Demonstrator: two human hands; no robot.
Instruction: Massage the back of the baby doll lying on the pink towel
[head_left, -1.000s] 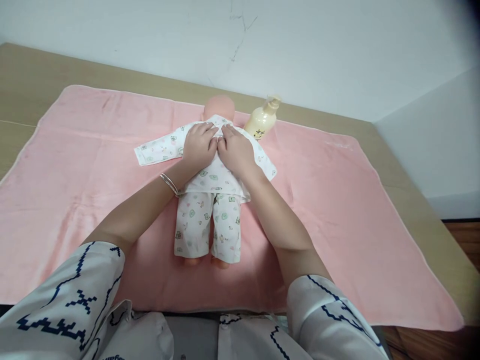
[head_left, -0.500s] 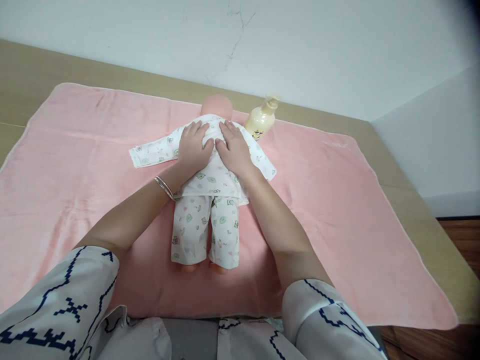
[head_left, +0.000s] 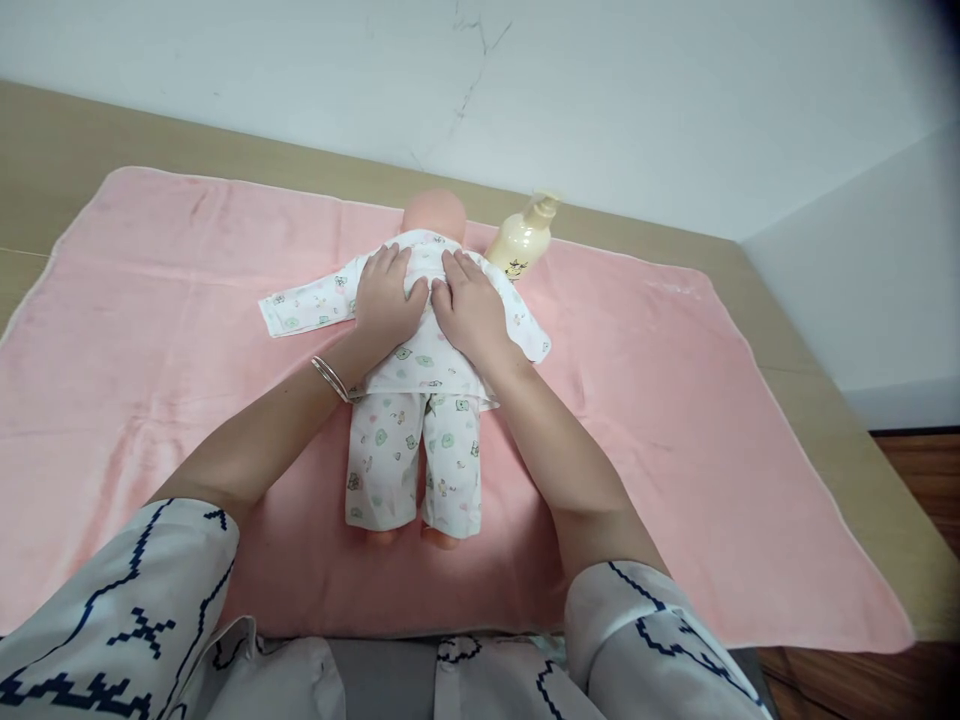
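A baby doll [head_left: 431, 370] in white printed pyjamas lies face down, its bare head [head_left: 435, 212] towards the wall and its feet towards me. My left hand [head_left: 388, 298] rests flat on the left side of its upper back, thumb out to the middle. Mirroring it, my right hand [head_left: 471, 308] lies flat on the right side of the back. Both hands are open, and the two thumbs almost meet. The doll's sleeves spread out to either side; its face is hidden.
Under the doll a pink blanket [head_left: 660, 430] covers much of the wooden table [head_left: 810, 400]. A cream pump bottle [head_left: 523, 238] stands right of the doll's head. Behind the table rises a white wall [head_left: 300, 80] with cracks.
The fingers of both hands have shifted slightly on the doll's back, those of the right hand a little towards me. The doll's legs have moved very slightly right.
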